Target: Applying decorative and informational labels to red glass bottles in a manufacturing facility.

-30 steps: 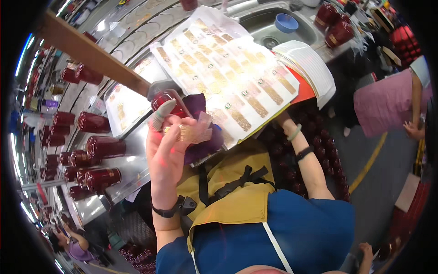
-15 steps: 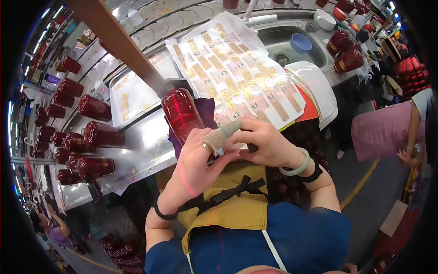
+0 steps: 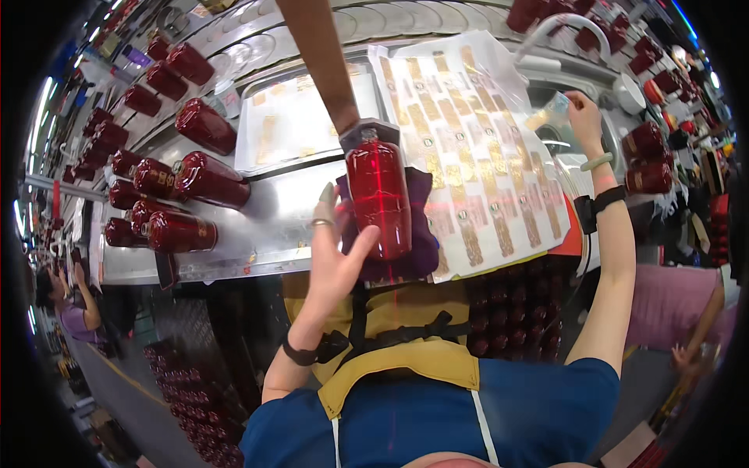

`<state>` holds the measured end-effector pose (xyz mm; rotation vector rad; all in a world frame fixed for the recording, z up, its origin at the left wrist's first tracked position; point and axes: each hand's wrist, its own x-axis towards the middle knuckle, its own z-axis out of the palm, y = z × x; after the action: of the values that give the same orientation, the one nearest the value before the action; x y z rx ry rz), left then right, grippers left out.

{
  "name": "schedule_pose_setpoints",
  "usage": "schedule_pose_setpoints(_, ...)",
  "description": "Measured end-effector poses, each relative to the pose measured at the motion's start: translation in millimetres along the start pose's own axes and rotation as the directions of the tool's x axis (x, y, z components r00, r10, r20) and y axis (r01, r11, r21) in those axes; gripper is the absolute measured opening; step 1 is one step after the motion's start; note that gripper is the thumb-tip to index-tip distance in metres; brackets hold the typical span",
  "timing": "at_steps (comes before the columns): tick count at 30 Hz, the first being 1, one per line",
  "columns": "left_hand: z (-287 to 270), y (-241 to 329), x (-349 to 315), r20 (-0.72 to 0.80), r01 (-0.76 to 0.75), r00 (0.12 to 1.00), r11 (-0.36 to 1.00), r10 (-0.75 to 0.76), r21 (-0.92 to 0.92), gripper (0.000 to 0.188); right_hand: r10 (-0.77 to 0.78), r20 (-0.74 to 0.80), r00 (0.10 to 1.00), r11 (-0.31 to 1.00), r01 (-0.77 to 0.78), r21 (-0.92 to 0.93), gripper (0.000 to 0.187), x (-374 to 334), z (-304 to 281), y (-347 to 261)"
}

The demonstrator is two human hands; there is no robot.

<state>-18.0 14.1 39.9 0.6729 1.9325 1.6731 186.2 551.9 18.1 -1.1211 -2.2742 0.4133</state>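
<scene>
Over sink (image 3: pixel 563 140) | right hand (image 3: pixel 585 125) pinches film (image 3: pixel 548 115) | left hand (image 3: pixel 335 265) splayed by red bottle (image 3: pixel 380 195) | brown bar (image 3: pixel 318 54) beyond it

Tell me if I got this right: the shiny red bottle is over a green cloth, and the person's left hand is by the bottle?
Not quite: the cloth isn't green, it's dark purple, as the head view shows. The shiny red bottle is over it, and the person's left hand is by the bottle, just as you said.

A mustard apron (image 3: pixel 406 357) tops a blue shirt (image 3: pixel 437 417).
</scene>
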Motion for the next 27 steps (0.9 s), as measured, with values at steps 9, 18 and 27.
schedule_pose_setpoints(9, 0, -5, 13, 0.130, -0.035, 0.991, 0.999, 0.030, 0.039, 0.084, 0.416, 0.257, 0.872, 0.735, -0.156, -0.660, 0.027, 16, 86, 69)
schedule_pose_setpoints(18, -52, -27, 64, -0.086, -0.045, 0.995, 0.998, 0.042, -0.032, 0.064, 0.076, 0.202, 0.977, 0.996, -0.065, -0.058, 0.031, 14, 8, 2)
schedule_pose_setpoints(27, -69, -14, 85, -0.075, -0.093, 0.993, 0.996, 0.092, -0.012, 0.055, 0.071, 0.419, 0.905, 0.635, -0.365, 0.681, 0.025, -39, -11, -151)
